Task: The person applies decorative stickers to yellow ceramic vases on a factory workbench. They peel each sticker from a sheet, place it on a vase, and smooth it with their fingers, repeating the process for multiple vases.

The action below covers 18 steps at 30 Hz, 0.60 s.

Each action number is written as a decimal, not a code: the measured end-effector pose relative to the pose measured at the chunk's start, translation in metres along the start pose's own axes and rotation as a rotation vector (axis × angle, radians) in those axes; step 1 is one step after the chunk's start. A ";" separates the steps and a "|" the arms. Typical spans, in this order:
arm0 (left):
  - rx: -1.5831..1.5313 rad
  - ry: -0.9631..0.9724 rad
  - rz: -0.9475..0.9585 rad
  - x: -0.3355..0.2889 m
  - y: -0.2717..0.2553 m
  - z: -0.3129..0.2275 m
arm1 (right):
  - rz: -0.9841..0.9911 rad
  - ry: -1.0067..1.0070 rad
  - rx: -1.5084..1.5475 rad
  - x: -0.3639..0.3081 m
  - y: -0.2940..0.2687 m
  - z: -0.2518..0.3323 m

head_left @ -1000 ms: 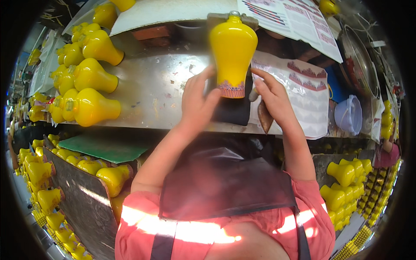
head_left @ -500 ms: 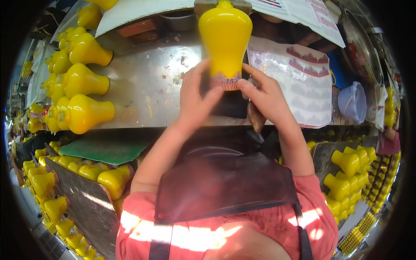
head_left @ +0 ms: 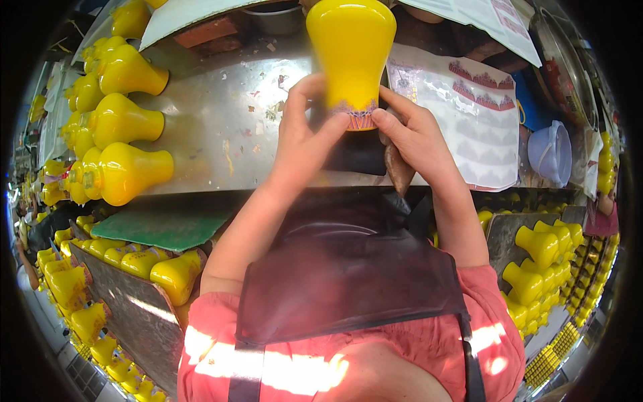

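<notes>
both hands close on the lower part of a yellow vase point(head_left: 350, 50), held up over the metal table point(head_left: 228, 127). the left hand point(head_left: 305, 137) clasps it from its side, thumb and forefinger curled round the patterned band point(head_left: 355, 115) at the vase's lower rim; the right hand point(head_left: 415, 137) grips from the other side, its fingertips point(head_left: 380, 118) pressed on the same band. the vase's wide body rises away from the hands toward the top edge of the view, where it is cut off.

just under the grip, between the two palms, a dark block point(head_left: 351, 151) sits on the table, partly hidden by the hands. to the right of the grip, close beside the right hand, lies a sheet of patterned strips point(head_left: 469, 120), reaching to the table's near edge. beyond it, well apart, stands a pale plastic cup point(head_left: 552, 151).

to the left of the grip the metal surface is bare but speckled, an open stretch running out to a row of yellow vases lying on their sides point(head_left: 124, 147) near the table's far left end. the near edge of the table runs straight below the wrists, with a dark apron point(head_left: 348, 275) right against it.

below that edge, left of the forearm, a green board point(head_left: 161, 224) rests above more yellow vases point(head_left: 161, 268), and right of the other forearm further yellow vases point(head_left: 536, 268) crowd a lower shelf.
</notes>
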State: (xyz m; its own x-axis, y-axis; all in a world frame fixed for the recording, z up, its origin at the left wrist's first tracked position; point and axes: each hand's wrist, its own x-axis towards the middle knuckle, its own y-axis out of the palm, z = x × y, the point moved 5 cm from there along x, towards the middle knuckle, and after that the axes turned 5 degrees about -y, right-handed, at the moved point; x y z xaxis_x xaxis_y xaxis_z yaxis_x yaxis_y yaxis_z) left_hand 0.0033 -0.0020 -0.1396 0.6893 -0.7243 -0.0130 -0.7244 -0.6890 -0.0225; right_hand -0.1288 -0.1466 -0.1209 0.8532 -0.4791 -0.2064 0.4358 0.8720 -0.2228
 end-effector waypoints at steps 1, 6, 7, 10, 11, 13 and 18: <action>0.011 -0.001 -0.005 0.000 0.000 0.000 | -0.021 -0.011 -0.008 0.000 0.001 0.000; 0.016 0.000 -0.024 -0.001 0.004 -0.004 | -0.073 -0.063 -0.015 0.001 0.005 0.005; 0.014 -0.006 -0.027 -0.001 0.005 -0.004 | -0.077 -0.077 -0.019 0.001 0.005 0.006; 0.013 -0.014 -0.037 -0.002 0.006 -0.005 | -0.081 -0.089 -0.023 0.001 0.005 0.008; 0.015 -0.010 -0.038 -0.002 0.006 -0.006 | -0.077 -0.071 -0.019 0.001 0.005 0.007; 0.020 -0.004 -0.043 -0.002 0.006 -0.006 | -0.079 -0.063 -0.023 0.001 0.005 0.005; 0.049 0.020 -0.058 -0.002 0.007 -0.007 | -0.115 -0.128 -0.028 0.002 0.006 0.004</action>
State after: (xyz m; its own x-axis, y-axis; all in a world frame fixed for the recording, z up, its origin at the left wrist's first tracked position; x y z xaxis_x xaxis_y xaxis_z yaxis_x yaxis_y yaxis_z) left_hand -0.0031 -0.0050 -0.1331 0.7294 -0.6840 0.0093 -0.6818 -0.7281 -0.0712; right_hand -0.1232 -0.1420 -0.1188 0.8286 -0.5570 -0.0555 0.5257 0.8084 -0.2648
